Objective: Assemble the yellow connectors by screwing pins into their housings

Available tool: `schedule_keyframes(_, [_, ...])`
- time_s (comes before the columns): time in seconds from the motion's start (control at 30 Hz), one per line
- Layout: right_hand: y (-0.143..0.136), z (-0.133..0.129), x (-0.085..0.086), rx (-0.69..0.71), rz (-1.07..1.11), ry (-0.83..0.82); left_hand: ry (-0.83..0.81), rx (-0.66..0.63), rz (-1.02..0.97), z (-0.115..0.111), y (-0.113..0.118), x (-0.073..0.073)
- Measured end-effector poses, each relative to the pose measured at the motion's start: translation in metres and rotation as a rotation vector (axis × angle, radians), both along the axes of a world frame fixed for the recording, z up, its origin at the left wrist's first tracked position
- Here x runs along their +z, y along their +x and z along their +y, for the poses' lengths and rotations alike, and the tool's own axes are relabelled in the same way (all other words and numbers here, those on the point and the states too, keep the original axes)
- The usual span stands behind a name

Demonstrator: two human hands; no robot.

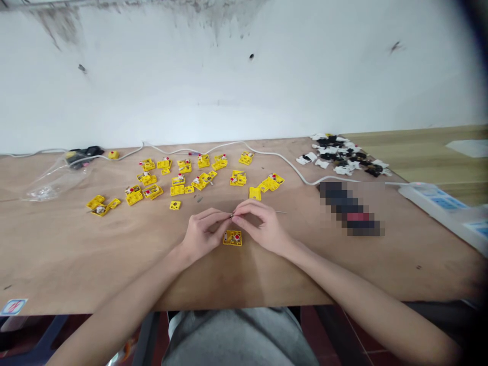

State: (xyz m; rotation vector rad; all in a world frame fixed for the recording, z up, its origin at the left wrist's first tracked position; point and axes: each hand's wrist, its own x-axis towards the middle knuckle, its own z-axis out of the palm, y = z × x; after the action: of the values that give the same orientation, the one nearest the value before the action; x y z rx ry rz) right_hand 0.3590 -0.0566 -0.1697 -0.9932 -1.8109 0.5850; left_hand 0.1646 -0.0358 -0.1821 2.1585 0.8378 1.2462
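Note:
My left hand [207, 231] and my right hand [263, 223] meet fingertip to fingertip above the table. Between them they pinch a small metallic part [231, 216], too tiny for me to tell its kind. Just below the fingers lies an open yellow plastic housing [232, 238] with a red button and small metal pieces inside. A thin metal rod [281, 211] shows behind my right hand; whether it touches the hand I cannot tell.
Several open yellow housings [177, 190] lie beyond my hands. A pile of black and white pieces [343, 155] sits back right, near a blurred dark object [348, 208] and a power strip [442, 203]. A white cable [282, 158] crosses the back; a plastic bag [53, 180] lies left.

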Motion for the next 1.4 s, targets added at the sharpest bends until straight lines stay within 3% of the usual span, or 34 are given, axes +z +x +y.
schedule_keyframes(0.3, [0.009,0.0,0.006,0.061,-0.091,0.023,-0.281,-0.038,-0.002,0.006,-0.003,0.008])
schedule_keyframes(0.43, [0.013,0.0,0.009,0.032,-0.152,-0.051,-0.21,-0.063,0.08,0.011,-0.007,0.006])
schedule_keyframes(0.57, [0.02,0.002,0.005,0.019,-0.271,-0.036,-0.084,-0.095,0.293,0.02,-0.019,0.004])
schedule_keyframes(0.7, [0.025,0.006,-0.003,-0.034,-0.392,-0.024,0.074,0.04,0.531,0.04,-0.045,0.004])
schedule_keyframes(0.87, [0.028,0.008,-0.008,-0.063,-0.535,-0.046,0.098,0.27,0.621,0.062,-0.067,0.002])
schedule_keyframes(1.1, [0.028,0.007,-0.006,-0.098,-0.59,-0.079,0.097,0.361,0.695,0.07,-0.055,-0.011])
schedule_keyframes(1.27, [0.029,0.007,-0.006,-0.091,-0.616,-0.071,-0.073,0.386,0.614,0.072,-0.053,-0.009])
schedule_keyframes(1.4, [0.03,0.006,-0.004,-0.09,-0.648,-0.072,-0.031,0.408,0.645,0.071,-0.054,-0.007])
